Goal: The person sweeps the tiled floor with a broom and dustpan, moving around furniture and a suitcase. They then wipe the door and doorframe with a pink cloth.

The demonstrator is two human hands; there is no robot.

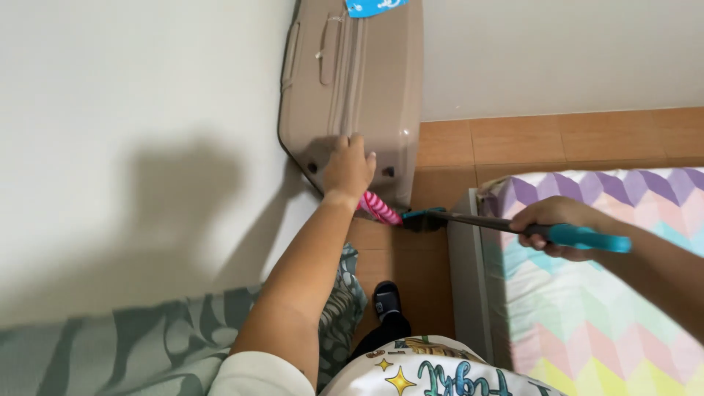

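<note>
Looking down from the head camera, only one view to log.

Left hand [350, 167]: palm flat against the lower end of a beige hard-shell suitcase [359, 81], which stands upright against the white wall [132, 110] in the corner. Fingers spread on the shell, pressing rather than gripping; nothing enclosed in that grip.

Right hand [551, 227]: grip wrapped tight round the teal handle of a long-handled brush [513, 226]. The dark shaft runs nearly level, from the hand at the right toward the left. Its teal-and-black head sits low at the foot of the suitcase, just over the brown tiled floor [499, 139].

Pink striped object [380, 206]: lies at the base of the suitcase, just below the left wrist, touching or just beside the brush head. Its long axis slants down to the right. What it is, I cannot tell. Left hand is nearer to it than the right hand; the brush head reaches it from the right.

Surroundings: a bed with a pastel chevron-patterned sheet [587, 308] at the right, a grey-green leaf-print cushion [147, 345] at the lower left, one foot in a black slipper [386, 299] on the floor between them.
</note>
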